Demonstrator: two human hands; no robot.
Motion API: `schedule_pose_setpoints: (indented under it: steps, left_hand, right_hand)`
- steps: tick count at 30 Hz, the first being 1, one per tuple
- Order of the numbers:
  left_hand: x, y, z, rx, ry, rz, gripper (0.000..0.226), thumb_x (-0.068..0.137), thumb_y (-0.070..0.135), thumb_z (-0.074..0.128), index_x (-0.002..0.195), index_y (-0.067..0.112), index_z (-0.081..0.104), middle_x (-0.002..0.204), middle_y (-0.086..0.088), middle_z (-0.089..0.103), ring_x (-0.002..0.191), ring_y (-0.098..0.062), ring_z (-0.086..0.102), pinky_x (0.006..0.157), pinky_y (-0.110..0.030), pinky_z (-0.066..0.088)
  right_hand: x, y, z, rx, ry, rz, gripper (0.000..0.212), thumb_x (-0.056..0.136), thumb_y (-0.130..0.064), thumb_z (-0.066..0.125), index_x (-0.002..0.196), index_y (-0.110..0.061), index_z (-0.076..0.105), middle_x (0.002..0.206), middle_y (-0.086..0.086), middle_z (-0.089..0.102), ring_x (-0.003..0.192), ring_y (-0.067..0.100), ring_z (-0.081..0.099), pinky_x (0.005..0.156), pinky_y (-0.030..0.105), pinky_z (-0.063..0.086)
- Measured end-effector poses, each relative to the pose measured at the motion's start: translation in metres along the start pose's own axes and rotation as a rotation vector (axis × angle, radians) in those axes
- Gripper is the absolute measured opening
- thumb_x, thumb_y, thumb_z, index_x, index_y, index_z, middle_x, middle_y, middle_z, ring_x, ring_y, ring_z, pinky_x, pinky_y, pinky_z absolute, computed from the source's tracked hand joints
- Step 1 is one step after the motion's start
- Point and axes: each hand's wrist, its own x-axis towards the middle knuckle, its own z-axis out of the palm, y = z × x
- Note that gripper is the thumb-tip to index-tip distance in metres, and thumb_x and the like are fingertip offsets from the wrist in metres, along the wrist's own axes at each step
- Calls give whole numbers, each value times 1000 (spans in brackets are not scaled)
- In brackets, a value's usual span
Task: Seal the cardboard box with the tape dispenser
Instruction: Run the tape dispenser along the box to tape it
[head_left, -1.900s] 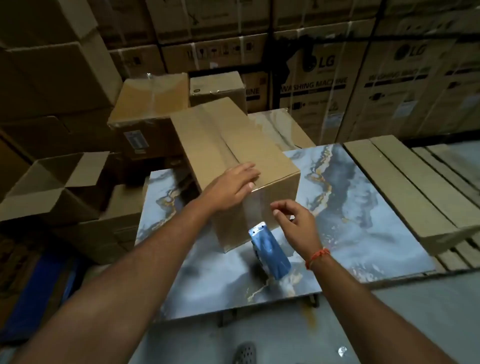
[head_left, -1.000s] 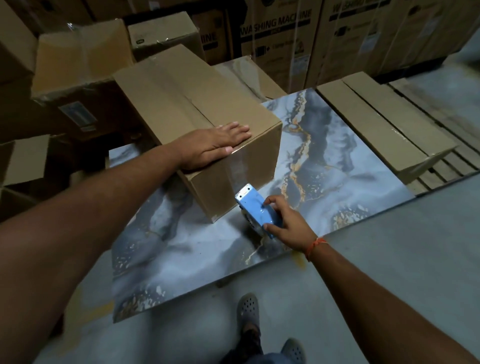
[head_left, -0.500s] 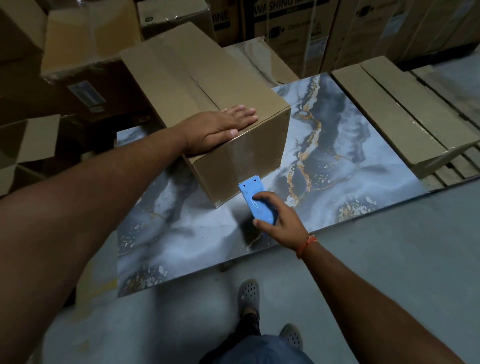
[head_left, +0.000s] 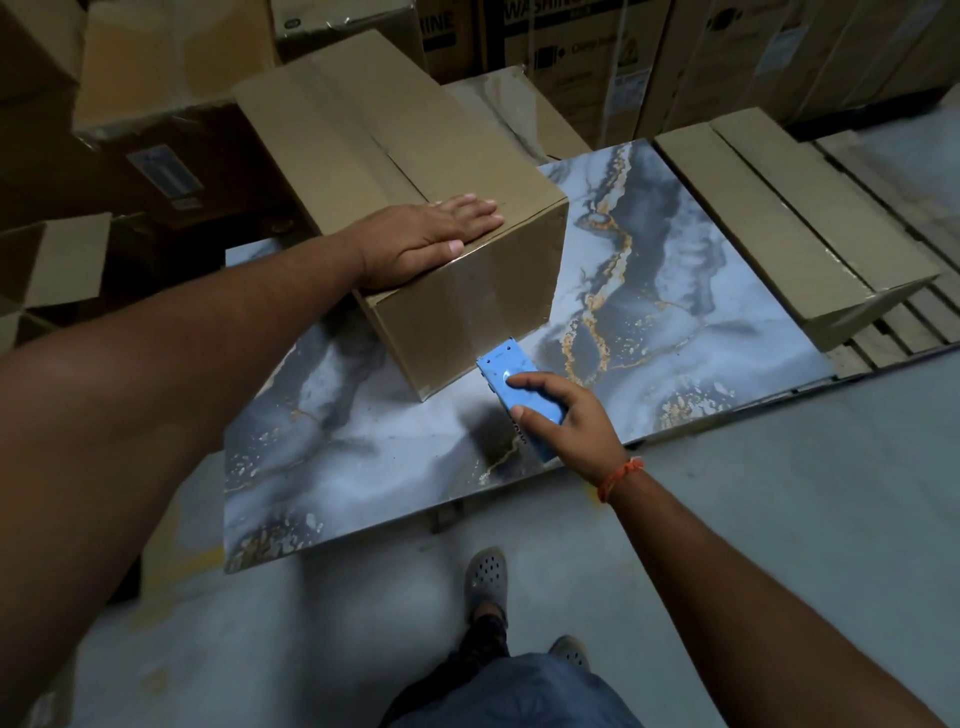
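1. The left hand (head_left: 423, 241) lies flat, fingers spread, on the near top corner of the cardboard box (head_left: 415, 171).
2. The right hand (head_left: 569, 423) is clamped on the blue tape dispenser (head_left: 511, 376), its front end touching the box's lower near side.
3. The box stands on the marbled desk (head_left: 675, 291), under the left hand.

— What do I have around me here?
— A marbled blue-grey bench (head_left: 675, 291) on a grey concrete floor (head_left: 779, 545), stacked cartons (head_left: 597, 57) behind, flat packs (head_left: 789, 218) to my right. The light is dim.
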Motion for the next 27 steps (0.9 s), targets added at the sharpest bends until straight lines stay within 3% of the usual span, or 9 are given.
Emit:
schedule_pose_setpoints:
  steps: [3,9,14,18,22,27]
  left_hand:
    - [0,0,0,0,0,0,57,107,36,27,163,23,25,172,-1,18,160,-20,9,127,-41,14]
    - [0,0,0,1,-4,-9,58,107,36,27,163,21,25,172,-2,17,160,-22,9,127,-39,13]
    - [0,0,1,1,-2,-6,57,108,35,27,163,22,25,172,-2,17,160,-22,9,127,-39,13]
    - [1,0,1,-1,3,-5,57,107,36,27,163,21,25,172,-2,17,160,-22,9,127,-39,13]
    - [1,0,1,10,1,-9,58,107,36,27,163,22,25,172,-2,17,160,-22,9,128,-43,14]
    - [1,0,1,17,-2,-11,58,107,36,28,163,20,25,172,-3,16,160,-23,9,127,-43,14]
  right_hand:
    - [8,-6,5,-25,24,38,28,89,-20,73,117,-20,71,128,-1,66,116,7,63,86,15,54]
    - [33,-16,18,-80,74,139,27,85,-26,75,111,-23,74,126,-2,68,112,14,66,93,29,58]
    - [46,-24,24,-125,140,181,24,82,-25,75,106,-22,76,119,-3,71,104,13,68,88,27,57]
    - [47,-30,32,-89,147,227,24,83,-21,75,107,-18,76,118,0,70,100,14,67,74,17,53]
    - [46,-34,30,-96,146,242,23,83,-19,75,106,-18,76,117,1,69,99,15,67,70,14,51]
    - [60,-48,31,-132,126,320,23,80,-20,77,103,-19,77,116,6,71,100,23,69,87,35,60]
